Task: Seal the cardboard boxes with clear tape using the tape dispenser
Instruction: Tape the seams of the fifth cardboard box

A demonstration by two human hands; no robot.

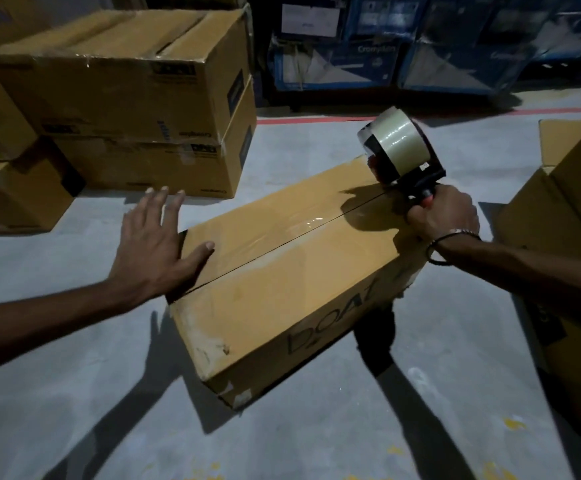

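- A long cardboard box (282,271) lies on a grey concrete floor (74,393), set at an angle, its two top flaps meeting in a seam that runs the length of the lid.
- A glossy strip of clear tape (292,226) covers the middle of that seam; the stretch nearest the left end appears bare.
- The tape dispenser (400,150), carrying a thick roll of clear tape, sits at the far right end of the seam, tilted up, likely at the end of a pass.
- The right hand (441,216) is wrapped firmly around the dispenser's red and black handle, wrist beside the box's right edge.
- The left hand (154,251) lies flat with fingers spread and straight, thumb on the lid at the left end, probably steadying the box so it does not slide under the pull of the tape.
- Stacked brown cartons (126,98) stand beyond the box on the left; another carton (559,237) sits at the right.
- Blue printed boxes (420,46) line the back, behind a red floor line (316,120).
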